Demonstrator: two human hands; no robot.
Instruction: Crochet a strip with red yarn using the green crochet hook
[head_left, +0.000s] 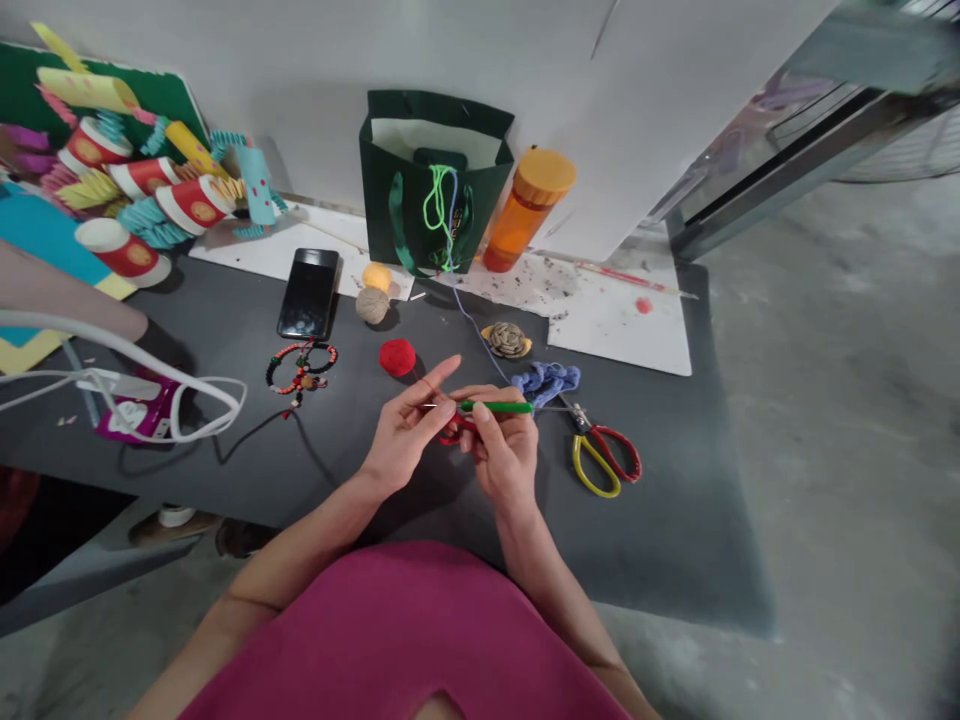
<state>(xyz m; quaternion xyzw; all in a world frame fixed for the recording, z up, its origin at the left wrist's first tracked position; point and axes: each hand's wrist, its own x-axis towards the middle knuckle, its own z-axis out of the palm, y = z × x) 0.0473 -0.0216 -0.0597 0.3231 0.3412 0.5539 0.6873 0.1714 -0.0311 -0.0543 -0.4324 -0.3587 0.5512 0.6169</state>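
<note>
Between my two hands, above the dark table mat, is a small piece of red crochet work [451, 436], partly hidden by fingers. My right hand [508, 450] grips a crochet hook [502, 407] with a green handle, its thin tip pointing left. My left hand [405, 430] pinches the red work near the hook tip, index finger raised with red yarn running over it. That yarn leads to a red yarn ball [397, 357] just beyond my left hand. Past my right hand lies a blue-purple crocheted piece [547, 381], joined to a strand running up toward the bag.
Scissors [600, 455] with red and yellow handles lie right of my hands. Behind stand a dark green paper bag [382, 200] and an orange bottle [517, 220]. A phone [309, 293], beaded bracelet [300, 370], small yarn balls [373, 305] and paper-cup crafts [199, 203] are left.
</note>
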